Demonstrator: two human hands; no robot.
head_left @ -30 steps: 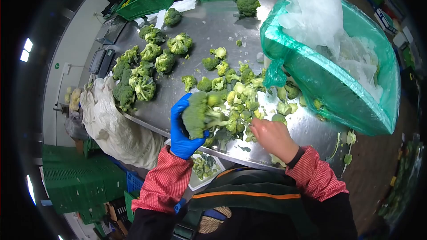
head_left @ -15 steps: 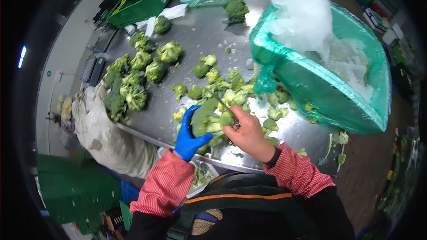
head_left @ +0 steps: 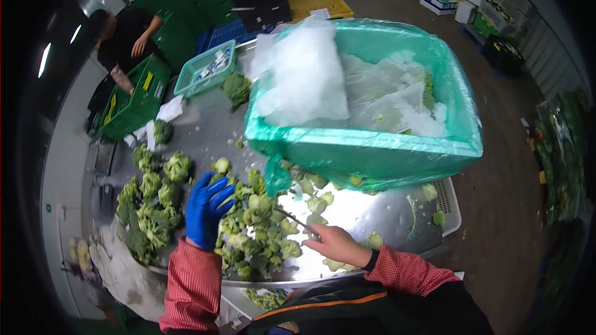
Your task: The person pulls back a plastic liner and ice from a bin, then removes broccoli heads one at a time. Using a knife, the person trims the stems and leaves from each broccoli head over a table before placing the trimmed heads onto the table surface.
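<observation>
My left hand (head_left: 207, 214), in a blue glove, holds nothing. Its fingers are spread beside the left edge of a pile of cut broccoli florets (head_left: 257, 214). In my right hand (head_left: 340, 247), which is bare, is a knife (head_left: 297, 219) by the handle, its thin blade angled up and left over the right side of the pile. Whole broccoli heads (head_left: 155, 220) lie in a group left of the blue glove. Beyond both hands stands a crate lined with a green plastic bag (head_left: 372, 149), holding white translucent sheeting (head_left: 304, 77).
The metal table (head_left: 205, 124) bears a single broccoli head (head_left: 236, 89) and a light green basket (head_left: 205, 69) of small packets at the back. Another person (head_left: 124, 43) reaches into a green crate (head_left: 133, 102) at the far left. A whitish sack (head_left: 127, 273) hangs at the left edge.
The broccoli head that was in my left hand is out of it, and those fingers have spread. My right hand keeps the knife. The view has swung right and up, showing more of the lined crate.
</observation>
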